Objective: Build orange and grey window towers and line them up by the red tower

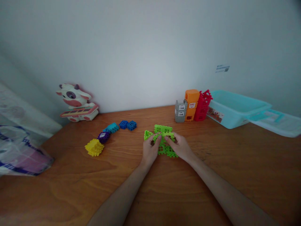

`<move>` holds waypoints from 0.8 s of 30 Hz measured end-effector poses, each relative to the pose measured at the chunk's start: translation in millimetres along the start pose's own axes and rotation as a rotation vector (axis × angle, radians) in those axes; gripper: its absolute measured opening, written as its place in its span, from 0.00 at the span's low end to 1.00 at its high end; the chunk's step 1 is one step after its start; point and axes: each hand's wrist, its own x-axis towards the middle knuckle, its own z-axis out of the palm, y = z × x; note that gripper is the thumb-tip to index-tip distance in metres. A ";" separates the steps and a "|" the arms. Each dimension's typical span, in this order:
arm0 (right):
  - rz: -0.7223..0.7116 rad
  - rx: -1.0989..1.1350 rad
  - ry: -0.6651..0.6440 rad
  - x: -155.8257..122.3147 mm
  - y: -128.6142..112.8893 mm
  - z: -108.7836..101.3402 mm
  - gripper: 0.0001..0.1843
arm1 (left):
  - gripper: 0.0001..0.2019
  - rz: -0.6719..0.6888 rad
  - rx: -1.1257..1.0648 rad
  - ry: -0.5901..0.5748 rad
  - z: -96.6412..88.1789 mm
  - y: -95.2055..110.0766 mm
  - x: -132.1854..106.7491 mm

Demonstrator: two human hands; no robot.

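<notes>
Several lime-green interlocking building panels point(163, 129) lie together on the wooden table in front of me, some flat and some joined. My left hand point(150, 150) is closed on a green panel at the near left of the group, thumb on top. From the right, my right hand point(181, 147) pinches a green panel with a window-like grid point(169, 136). Both hands meet over the group, so the parts under the fingers are hidden. I cannot tell whether the two held panels are joined.
Yellow point(94, 147), purple point(103, 137), teal point(111, 127) and blue point(131, 125) block pieces lie left. Grey point(181, 111), orange point(191, 105) and red point(202, 105) block towers stand behind right, beside an aqua bin point(235, 116). A cow toy point(78, 103) and plastic bag point(23, 153) are left.
</notes>
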 end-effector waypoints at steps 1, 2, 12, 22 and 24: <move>0.020 0.030 -0.011 0.4 -0.1 0.0 0.17 | 0.14 -0.006 -0.012 -0.001 -0.2 0.4 -0.1; 0.043 0.059 -0.019 0.7 -0.7 0.0 0.17 | 0.15 -0.014 -0.027 -0.003 -0.3 0.6 -0.1; 0.054 -0.038 -0.020 -0.7 -1.2 2.6 0.18 | 0.16 0.060 -0.044 0.005 1.2 -7.6 0.0; 0.094 0.104 -0.093 2.3 -1.3 -2.8 0.19 | 0.17 0.057 -0.080 -0.049 -3.4 -12.0 0.5; 0.123 0.190 -0.150 3.4 -2.0 -6.4 0.20 | 0.17 0.047 -0.097 -0.062 -4.1 -12.0 0.5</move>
